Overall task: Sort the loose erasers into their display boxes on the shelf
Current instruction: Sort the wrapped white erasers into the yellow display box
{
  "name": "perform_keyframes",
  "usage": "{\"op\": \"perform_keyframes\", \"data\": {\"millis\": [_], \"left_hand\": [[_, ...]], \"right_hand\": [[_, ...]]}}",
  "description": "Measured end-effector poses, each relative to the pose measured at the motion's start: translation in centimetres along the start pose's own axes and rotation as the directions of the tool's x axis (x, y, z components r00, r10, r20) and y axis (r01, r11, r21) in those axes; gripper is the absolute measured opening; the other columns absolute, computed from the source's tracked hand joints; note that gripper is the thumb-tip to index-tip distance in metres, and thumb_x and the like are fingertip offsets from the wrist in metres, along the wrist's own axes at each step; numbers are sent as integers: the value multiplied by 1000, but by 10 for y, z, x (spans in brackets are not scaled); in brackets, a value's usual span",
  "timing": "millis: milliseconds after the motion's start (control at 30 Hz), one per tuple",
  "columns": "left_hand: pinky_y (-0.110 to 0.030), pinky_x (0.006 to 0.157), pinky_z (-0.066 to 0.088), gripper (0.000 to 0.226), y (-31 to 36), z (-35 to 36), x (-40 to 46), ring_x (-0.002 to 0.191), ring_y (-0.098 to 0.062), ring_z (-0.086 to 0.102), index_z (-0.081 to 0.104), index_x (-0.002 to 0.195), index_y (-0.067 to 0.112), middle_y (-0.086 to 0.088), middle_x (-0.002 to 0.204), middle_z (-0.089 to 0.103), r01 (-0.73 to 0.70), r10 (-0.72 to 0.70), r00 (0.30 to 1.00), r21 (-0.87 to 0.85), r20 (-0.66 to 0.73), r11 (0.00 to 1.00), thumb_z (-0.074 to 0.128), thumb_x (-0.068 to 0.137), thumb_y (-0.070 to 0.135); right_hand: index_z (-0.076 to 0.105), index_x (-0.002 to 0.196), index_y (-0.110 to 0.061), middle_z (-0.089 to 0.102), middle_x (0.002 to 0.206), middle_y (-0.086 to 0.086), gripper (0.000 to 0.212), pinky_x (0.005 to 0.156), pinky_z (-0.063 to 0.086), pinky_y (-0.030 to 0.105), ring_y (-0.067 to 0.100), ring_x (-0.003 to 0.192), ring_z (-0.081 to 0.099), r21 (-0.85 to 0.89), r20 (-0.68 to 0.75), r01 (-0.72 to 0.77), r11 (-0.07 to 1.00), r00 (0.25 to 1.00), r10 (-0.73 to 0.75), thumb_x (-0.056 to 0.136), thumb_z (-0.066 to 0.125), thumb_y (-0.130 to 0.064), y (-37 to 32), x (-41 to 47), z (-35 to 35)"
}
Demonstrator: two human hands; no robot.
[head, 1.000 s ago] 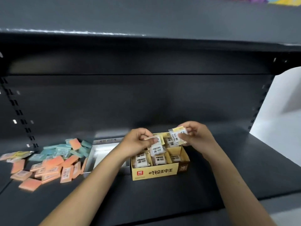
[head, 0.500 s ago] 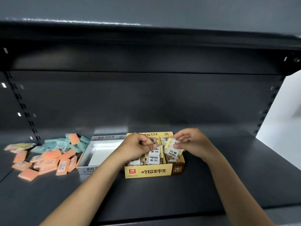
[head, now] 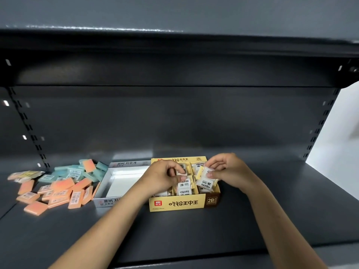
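Note:
A yellow display box (head: 180, 203) stands on the shelf, holding several wrapped white 2B erasers (head: 184, 188). My left hand (head: 162, 178) is over its left half, fingers curled and pinching one wrapped eraser (head: 182, 171). My right hand (head: 228, 171) hovers over the right half and pinches a yellow-and-white wrapped eraser (head: 206, 176) just above the box. To the left sits an open silver display box (head: 105, 199), white inside. Further left lies a loose pile of orange erasers (head: 62, 191) and teal erasers (head: 77, 171).
The grey metal shelf (head: 174, 230) has a front edge close to me and a back panel behind the boxes. An upper shelf overhangs the space. A few yellowish wrapped erasers (head: 25, 174) lie at the far left. A white wall shows at right.
My right hand has come down with its eraser from above the box's back edge to just over the right compartments. My left hand stays over the box's left side. The view shifted slightly.

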State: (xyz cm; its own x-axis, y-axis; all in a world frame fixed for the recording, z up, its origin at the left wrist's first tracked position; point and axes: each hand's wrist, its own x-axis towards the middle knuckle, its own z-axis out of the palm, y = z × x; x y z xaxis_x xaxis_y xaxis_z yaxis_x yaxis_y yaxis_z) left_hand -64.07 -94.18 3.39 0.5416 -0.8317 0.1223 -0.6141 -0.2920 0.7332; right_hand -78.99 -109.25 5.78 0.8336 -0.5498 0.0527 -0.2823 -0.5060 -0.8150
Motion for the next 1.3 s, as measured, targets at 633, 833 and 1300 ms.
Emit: {"op": "perform_keyframes", "data": {"millis": [633,833,1300], "left_hand": [[-1,58,39,3,3,-2,1,68,1,58,75,80,23,13,72,68,-77,76,997,161,6,984,73,78,24],[-9,64,44,6,-1,-2,0,70,-2,59,75,81,24,9,76,70,-67,66,998,138,14,988,73,77,20],[-5,58,38,25,-19,-31,-12,62,1,53,67,70,30,15,70,61,-56,57,998,151,-4,987,74,74,6]], "right_hand": [[70,93,-23,68,92,-6,21,68,46,15,5,83,63,-60,-6,-25,998,1000,25,78,72,-7,-2,-3,1],[70,90,-25,68,92,-7,21,70,47,16,4,84,63,-80,-12,-32,996,999,31,79,71,-7,-3,-3,3],[67,83,-24,62,74,-15,11,69,44,11,-2,73,60,-417,-109,45,908,989,-99,82,69,-13,0,0,29]]}}
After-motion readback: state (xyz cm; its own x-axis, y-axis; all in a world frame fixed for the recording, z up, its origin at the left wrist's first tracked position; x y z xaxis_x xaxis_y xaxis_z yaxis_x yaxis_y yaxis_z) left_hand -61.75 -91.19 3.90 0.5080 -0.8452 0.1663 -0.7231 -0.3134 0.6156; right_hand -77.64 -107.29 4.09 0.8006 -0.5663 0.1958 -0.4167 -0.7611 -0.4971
